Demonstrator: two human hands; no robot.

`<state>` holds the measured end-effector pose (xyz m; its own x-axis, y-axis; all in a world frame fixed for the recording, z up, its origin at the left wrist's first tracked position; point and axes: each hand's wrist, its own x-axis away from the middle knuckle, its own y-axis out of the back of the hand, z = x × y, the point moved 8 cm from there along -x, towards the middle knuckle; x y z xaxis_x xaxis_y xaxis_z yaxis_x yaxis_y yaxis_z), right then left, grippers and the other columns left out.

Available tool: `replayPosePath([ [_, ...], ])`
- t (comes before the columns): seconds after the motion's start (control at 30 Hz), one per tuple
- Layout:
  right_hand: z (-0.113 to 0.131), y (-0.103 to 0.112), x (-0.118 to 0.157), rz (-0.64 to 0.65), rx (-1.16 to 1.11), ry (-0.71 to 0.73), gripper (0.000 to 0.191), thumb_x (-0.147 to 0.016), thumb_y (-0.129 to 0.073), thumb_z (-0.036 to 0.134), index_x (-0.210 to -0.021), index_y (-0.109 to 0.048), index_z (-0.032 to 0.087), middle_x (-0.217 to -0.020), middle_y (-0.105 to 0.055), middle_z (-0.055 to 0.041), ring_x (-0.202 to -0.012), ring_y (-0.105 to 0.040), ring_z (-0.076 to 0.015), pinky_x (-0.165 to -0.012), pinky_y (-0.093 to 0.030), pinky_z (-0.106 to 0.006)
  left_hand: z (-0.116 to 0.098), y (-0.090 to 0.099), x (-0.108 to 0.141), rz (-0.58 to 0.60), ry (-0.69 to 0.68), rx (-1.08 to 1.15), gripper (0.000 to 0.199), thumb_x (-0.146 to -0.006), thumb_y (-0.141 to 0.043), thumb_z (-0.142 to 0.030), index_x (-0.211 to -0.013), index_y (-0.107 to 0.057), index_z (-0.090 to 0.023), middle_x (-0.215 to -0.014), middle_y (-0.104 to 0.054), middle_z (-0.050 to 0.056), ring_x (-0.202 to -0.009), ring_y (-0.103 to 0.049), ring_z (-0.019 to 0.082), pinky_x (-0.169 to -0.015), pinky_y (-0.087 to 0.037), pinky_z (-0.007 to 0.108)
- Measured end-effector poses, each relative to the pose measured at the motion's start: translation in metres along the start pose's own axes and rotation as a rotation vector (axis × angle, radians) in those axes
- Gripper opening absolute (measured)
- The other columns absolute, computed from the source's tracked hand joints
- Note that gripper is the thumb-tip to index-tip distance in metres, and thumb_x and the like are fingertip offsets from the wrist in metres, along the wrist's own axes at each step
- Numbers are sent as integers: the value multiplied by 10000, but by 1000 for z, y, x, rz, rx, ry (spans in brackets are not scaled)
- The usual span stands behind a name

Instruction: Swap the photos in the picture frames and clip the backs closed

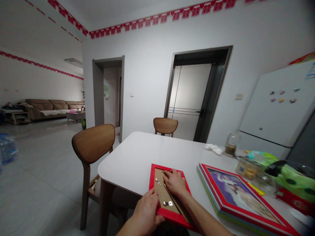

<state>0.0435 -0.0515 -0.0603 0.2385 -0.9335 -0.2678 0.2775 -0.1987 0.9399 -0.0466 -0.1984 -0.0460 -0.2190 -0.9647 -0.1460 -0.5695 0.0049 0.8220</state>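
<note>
A red picture frame (pixel 153 177) lies face down at the table's near edge, its brown backing board (pixel 161 194) facing up. My left hand (pixel 147 209) grips the frame's lower left side, thumb at the near edge. Over the board is my right hand (pixel 175 182), fingers curled down near the far end by a small metal clip; what the fingertips hold, if anything, is hidden. More metal clips show on the board, one pair (pixel 168 203) near its lower end and another clip (pixel 157 181) on the left. My right forearm partly covers a brown flap on the backing.
Right of my hands, a stack of picture frames (pixel 236 193) has a photo on top. Beyond it stand a glass jar (pixel 231 146), a tissue (pixel 213 149), clear containers (pixel 248 167) and a green bag (pixel 297 178). Wooden chairs (pixel 94 144) stand around the white table (pixel 133 157).
</note>
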Motion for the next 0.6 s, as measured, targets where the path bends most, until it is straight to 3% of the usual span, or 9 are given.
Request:
replayPosePath([
  [0.1,0,1,0,11,-23,17,375,-764,-369,361,-1080,-537,253,-1023,-538,-106,-954,-462,-272,-757,-340,-403,-2,1,0,-4,-28,11,495,-629,-608,-206,-1096,-454,-144,-1211,-448,64,-1175,-309,198,-987,-227,243],
  [0.23,-11,15,4,30,-74,89,415,-733,-388,209,-1132,-496,179,-1074,-551,-89,-985,-472,-203,-835,-330,-307,-6,3,1,-16,-66,19,461,-658,-588,-222,-1096,-451,-187,-1186,-463,37,-1147,-342,195,-978,-242,256],
  [0.4,-38,32,22,118,-100,168,311,-623,-454,125,-867,-642,165,-931,-612,-72,-871,-536,-173,-770,-367,-226,-6,4,2,-63,-95,52,504,-645,-602,-216,-1120,-435,-210,-1206,-450,19,-1143,-348,189,-976,-246,252],
  [0.6,-41,34,35,93,-111,159,246,-641,-429,141,-746,-650,168,-871,-591,-67,-775,-551,-149,-682,-372,-207,-5,4,2,-82,-81,61,521,-627,-590,-163,-1126,-441,-189,-1209,-455,27,-1155,-340,170,-985,-222,228],
])
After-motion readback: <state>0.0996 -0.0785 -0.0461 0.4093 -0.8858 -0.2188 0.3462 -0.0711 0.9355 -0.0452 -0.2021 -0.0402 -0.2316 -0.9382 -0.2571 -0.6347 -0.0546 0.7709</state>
